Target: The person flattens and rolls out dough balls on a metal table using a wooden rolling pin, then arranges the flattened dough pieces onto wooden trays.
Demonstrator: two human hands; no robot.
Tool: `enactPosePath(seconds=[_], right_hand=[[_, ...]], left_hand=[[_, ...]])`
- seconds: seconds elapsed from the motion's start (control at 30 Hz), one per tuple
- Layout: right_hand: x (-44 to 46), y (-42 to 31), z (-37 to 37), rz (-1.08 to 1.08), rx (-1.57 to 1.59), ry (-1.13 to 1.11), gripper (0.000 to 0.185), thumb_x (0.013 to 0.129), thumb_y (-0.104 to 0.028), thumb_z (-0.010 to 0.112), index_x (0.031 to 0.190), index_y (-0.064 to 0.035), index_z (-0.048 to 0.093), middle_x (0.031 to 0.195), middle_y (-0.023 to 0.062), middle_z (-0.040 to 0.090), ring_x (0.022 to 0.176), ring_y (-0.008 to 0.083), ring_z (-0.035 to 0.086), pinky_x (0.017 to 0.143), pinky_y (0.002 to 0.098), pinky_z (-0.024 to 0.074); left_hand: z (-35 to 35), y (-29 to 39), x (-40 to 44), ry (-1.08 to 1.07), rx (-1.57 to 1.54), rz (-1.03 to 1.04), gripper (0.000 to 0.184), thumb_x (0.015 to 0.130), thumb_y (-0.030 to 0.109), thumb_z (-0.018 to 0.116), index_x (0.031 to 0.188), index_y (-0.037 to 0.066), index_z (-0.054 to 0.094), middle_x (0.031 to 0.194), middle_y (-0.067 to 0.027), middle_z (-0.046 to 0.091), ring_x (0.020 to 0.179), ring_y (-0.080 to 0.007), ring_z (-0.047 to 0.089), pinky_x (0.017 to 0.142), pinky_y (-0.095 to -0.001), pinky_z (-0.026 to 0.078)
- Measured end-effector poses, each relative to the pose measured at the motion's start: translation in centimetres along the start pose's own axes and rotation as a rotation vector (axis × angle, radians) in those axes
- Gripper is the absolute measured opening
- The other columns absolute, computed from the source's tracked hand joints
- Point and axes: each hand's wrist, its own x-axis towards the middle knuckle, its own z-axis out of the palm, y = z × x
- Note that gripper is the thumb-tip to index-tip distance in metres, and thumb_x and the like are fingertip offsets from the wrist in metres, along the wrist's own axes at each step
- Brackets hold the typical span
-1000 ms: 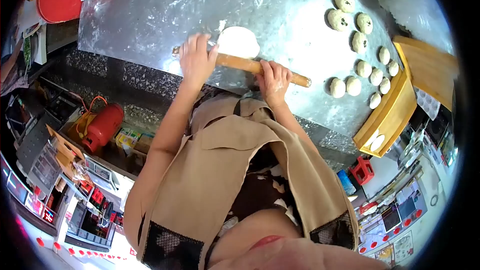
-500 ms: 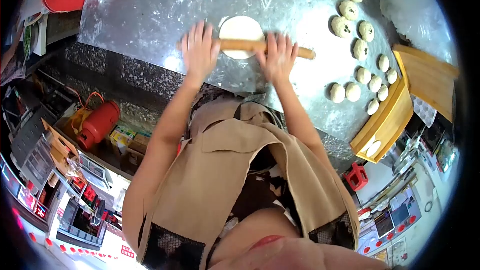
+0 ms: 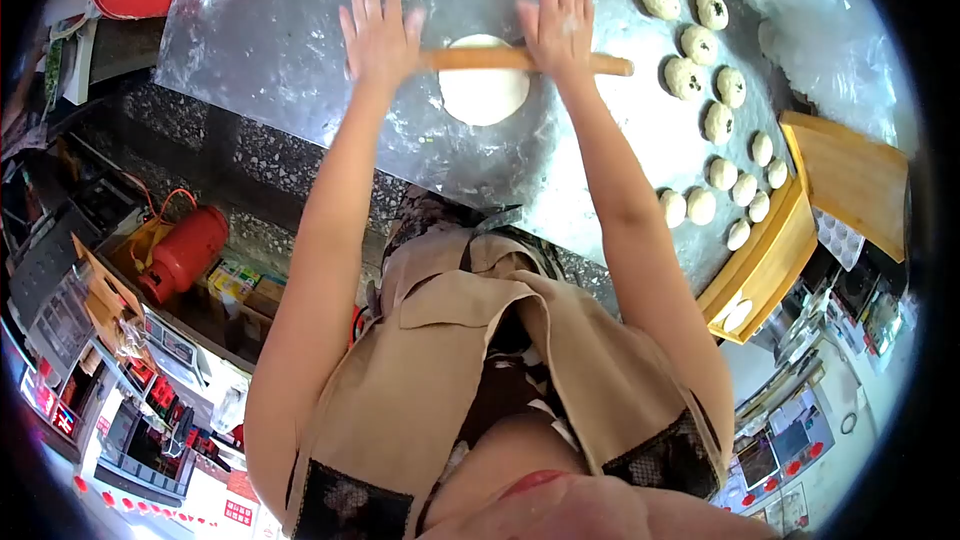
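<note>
A wooden rolling pin (image 3: 478,59) lies across a flat round of dough (image 3: 485,95) on the floured metal worktop (image 3: 270,50). My left hand (image 3: 381,35) rests over the pin's left end, palm down, fingers stretched out and apart. Over the pin's right part lies my right hand (image 3: 558,25), also flat with its fingers extended away from me. The pin passes under both palms, and neither hand wraps round it. Its left tip is hidden beneath my left hand.
Several filled dough balls (image 3: 684,78) with dark specks sit at the right of the worktop. Smaller plain dough pieces (image 3: 722,174) lie nearer me, beside a wooden box (image 3: 765,265). Clear plastic sheeting (image 3: 840,40) covers the far right. A red gas cylinder (image 3: 190,252) stands lower left.
Both hands have moved forward, away from me, rolling the pin from the near part of the dough to its far part. The fingers now reach well beyond the pin.
</note>
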Motion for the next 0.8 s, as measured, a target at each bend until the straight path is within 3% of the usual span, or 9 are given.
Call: enactPosePath(seconds=[0.13,0.23,0.3,0.37,0.5,0.53,0.6,0.7,0.8], right_hand=[[-12.1,-3.2,-7.5,-0.044,-0.063,-0.315,0.057,0.087,-0.044,0.062,0.132,-0.0098,0.053,0.129,0.0146,0.054,0.122,0.0352,0.049,0.107,0.0508,0.0316],[-18.2,-4.8,-9.6,-0.003,-0.029,-0.342,0.053,0.082,-0.032,0.069,0.130,-0.0131,0.054,0.122,0.0086,0.056,0.116,0.0285,0.052,0.104,0.0473,0.0335],[-20.0,-5.3,-9.1,0.015,-0.039,-0.357,0.053,0.074,-0.016,0.074,0.124,-0.0129,0.056,0.113,0.0057,0.057,0.108,0.0248,0.056,0.098,0.0422,0.0372],[-19.6,-6.5,-9.6,0.055,0.012,-0.382,0.049,0.074,-0.015,0.074,0.120,-0.0128,0.058,0.109,0.0055,0.058,0.103,0.0240,0.057,0.094,0.0409,0.0385],[-19.5,-9.1,-10.8,0.134,0.003,-0.278,0.046,0.076,-0.015,0.074,0.119,-0.0117,0.059,0.108,0.0060,0.058,0.102,0.0240,0.057,0.092,0.0412,0.0394],[-19.4,-9.2,-10.5,0.169,0.003,-0.258,0.045,0.077,-0.016,0.074,0.119,-0.0111,0.059,0.108,0.0064,0.058,0.101,0.0248,0.057,0.092,0.0422,0.0396],[-18.4,-9.1,-10.0,0.242,0.020,-0.315,0.046,0.084,-0.028,0.069,0.124,-0.0085,0.057,0.119,0.0121,0.058,0.110,0.0318,0.055,0.098,0.0475,0.0377],[-14.9,-6.4,-6.3,0.257,-0.153,-0.265,0.060,0.091,-0.047,0.052,0.134,-0.0044,0.051,0.140,0.0232,0.047,0.130,0.0437,0.042,0.109,0.0554,0.0281],[-7.2,-1.7,-3.4,0.361,-0.195,-0.056,0.055,0.093,-0.038,0.051,0.134,-0.0002,0.049,0.140,0.0299,0.043,0.133,0.0461,0.037,0.110,0.0573,0.0266]], left_hand=[[-4.0,3.1,-11.6,-0.327,-0.061,-0.088,0.065,0.093,0.042,0.054,0.145,0.005,0.037,0.149,-0.0242,0.036,0.137,-0.0389,0.034,0.112,-0.0541,0.025],[-3.9,5.9,-8.6,-0.370,-0.372,-0.225,0.063,0.091,0.033,0.060,0.143,0.005,0.039,0.144,-0.0266,0.039,0.133,-0.0400,0.037,0.110,-0.0506,0.029],[-1.8,7.3,-5.3,-0.232,-0.441,-0.074,0.050,0.090,0.022,0.062,0.136,0.007,0.047,0.135,-0.0197,0.049,0.127,-0.0390,0.044,0.103,-0.0461,0.039],[-1.0,7.6,-3.4,-0.437,-0.430,0.251,0.036,0.089,0.017,0.063,0.124,0.012,0.056,0.121,-0.0137,0.057,0.118,-0.0372,0.050,0.097,-0.0455,0.043],[-6.6,4.5,-6.0,-0.623,-0.303,-0.202,0.032,0.091,0.024,0.057,0.122,0.015,0.059,0.118,-0.0117,0.061,0.120,-0.0323,0.050,0.099,-0.0467,0.041],[-7.5,3.2,-8.1,-0.625,-0.294,-0.203,0.032,0.091,0.024,0.057,0.122,0.015,0.059,0.118,-0.0117,0.061,0.120,-0.0323,0.050,0.099,-0.0467,0.041],[-7.4,1.1,-11.7,-0.234,-0.045,0.198,0.042,0.095,0.032,0.051,0.132,0.012,0.054,0.134,-0.0124,0.055,0.131,-0.0300,0.044,0.108,-0.0495,0.033],[-3.8,1.1,-8.4,-0.228,-0.156,0.245,0.052,0.096,0.038,0.048,0.140,0.009,0.047,0.146,-0.0123,0.045,0.138,-0.0287,0.037,0.114,-0.0518,0.024],[-0.7,3.3,1.1,-0.120,-0.058,0.266,0.054,0.096,0.039,0.048,0.142,0.010,0.044,0.147,-0.0124,0.043,0.137,-0.0303,0.037,0.113,-0.0512,0.026]])
